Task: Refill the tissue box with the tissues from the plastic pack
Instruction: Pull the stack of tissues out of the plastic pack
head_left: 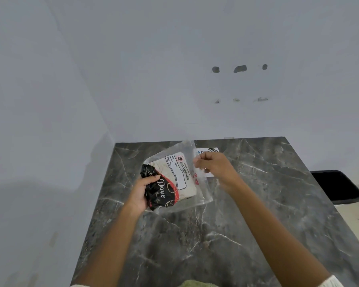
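I hold a clear plastic tissue pack (pixel 174 177) tilted above the dark marble table (pixel 216 235). It has a black and red printed end and white tissues showing through. My left hand (pixel 142 193) grips the black printed end at the lower left. My right hand (pixel 214 165) pinches the loose clear plastic at the pack's upper right edge. A white tissue box (pixel 207 151) lies flat on the table behind my right hand, mostly hidden by it and by the pack.
The table stands against a pale wall with small holes (pixel 239 68). A black bin (pixel 338 186) sits on the floor past the table's right edge. A green cloth (pixel 197 283) shows at the bottom edge.
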